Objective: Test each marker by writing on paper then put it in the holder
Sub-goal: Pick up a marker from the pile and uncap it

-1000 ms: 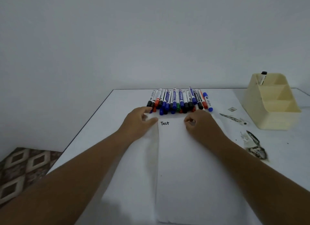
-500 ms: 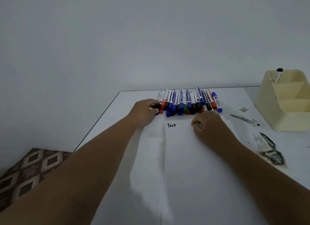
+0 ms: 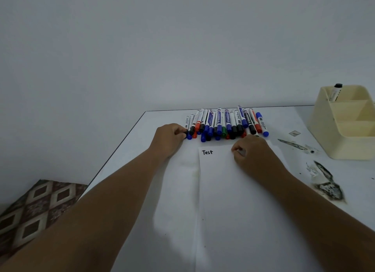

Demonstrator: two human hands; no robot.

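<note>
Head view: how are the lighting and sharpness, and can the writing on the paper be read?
Head view: dim, flat, bluish light with no glare; the arms cast soft shadows on the paper. "Test" reads sharply. The markers show clear cap colours, but their label print is too small to read. Wide-angle bending tilts the holder at the right edge.

A white table bears black stains; patterned floor lies left.
</note>
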